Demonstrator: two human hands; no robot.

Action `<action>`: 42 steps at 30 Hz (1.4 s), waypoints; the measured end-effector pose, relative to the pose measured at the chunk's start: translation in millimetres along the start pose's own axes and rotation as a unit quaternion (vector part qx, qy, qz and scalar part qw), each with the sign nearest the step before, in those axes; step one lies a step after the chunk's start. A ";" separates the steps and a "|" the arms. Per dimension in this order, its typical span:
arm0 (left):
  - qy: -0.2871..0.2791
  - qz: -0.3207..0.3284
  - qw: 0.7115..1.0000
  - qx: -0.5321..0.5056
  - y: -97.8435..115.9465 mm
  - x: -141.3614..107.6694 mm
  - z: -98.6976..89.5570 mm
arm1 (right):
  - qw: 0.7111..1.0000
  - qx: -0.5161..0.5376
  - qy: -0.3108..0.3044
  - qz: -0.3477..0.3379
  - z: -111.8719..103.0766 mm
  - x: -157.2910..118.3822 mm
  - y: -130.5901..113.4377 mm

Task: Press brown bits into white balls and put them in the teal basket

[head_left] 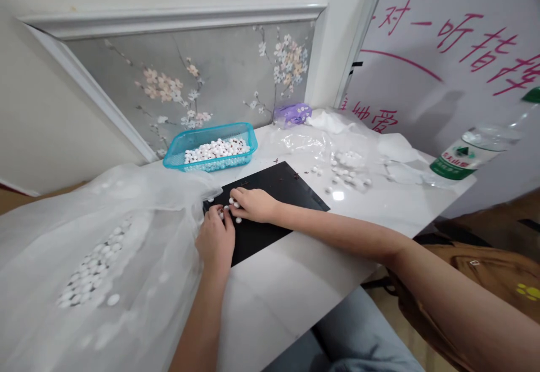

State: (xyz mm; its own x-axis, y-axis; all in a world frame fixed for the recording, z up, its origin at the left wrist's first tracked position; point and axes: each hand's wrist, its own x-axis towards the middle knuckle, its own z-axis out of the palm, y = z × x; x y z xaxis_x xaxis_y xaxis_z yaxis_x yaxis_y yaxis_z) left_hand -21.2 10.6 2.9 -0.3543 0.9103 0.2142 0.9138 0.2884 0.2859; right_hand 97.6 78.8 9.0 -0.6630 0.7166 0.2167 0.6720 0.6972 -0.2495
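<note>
Head view: white stone table [295, 273] against a floral wall panel [189, 79].
Writing: red "听指挥" on a white board [422, 102].
Mat: black mat [270, 186] under both hands.
Hands: left hand [215, 240] and right hand [255, 204] curled, close together; any pinch unclear.
Beads: white beads [238, 220] on the mat, beside the fingers.

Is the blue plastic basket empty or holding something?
Holding something: white beads lie heaped inside the blue plastic basket, below its rim.

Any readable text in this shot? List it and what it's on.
"对一 听指挥": pink-red characters on the white wall panel, cut off by the frame edge.
"爱": last pink-red character of the lower line on that panel; the rest is unclear.
Green label on the clear plastic water bottle: too small and blurred to read.
</note>
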 end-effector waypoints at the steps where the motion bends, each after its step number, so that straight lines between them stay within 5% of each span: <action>1: 0.001 -0.002 1.000 -0.002 -0.1 0.3 0.2 | 1.000 -0.001 0.000 -0.004 1.6 -1.6 -1.8; 14: 0.025 -0.007 0.998 0.050 -3.9 3.7 -4.7 | 0.999 -0.033 0.001 -0.015 11.4 -5.2 -8.6; 25: -0.023 -0.021 0.996 0.078 -4.2 5.7 -10.1 | 0.999 0.024 -0.010 0.041 11.7 -2.2 -4.6; 36: 0.016 -0.011 0.998 0.062 -4.3 4.6 -11.4 | 0.997 0.030 0.014 0.070 12.9 -1.4 -3.8; 42: 0.026 -0.009 0.998 0.065 -8.4 5.3 -10.5 | 1.000 0.007 0.025 0.000 11.8 -10.9 -10.7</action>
State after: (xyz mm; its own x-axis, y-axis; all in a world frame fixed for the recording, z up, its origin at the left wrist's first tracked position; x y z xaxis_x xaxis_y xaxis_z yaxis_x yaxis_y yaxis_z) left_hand -32.8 9.9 11.4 -0.3773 0.8892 0.2586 0.9241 0.3432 0.1682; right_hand 93.8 63.3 -1.8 -0.6458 0.7162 0.2645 0.6662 0.6978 -0.2631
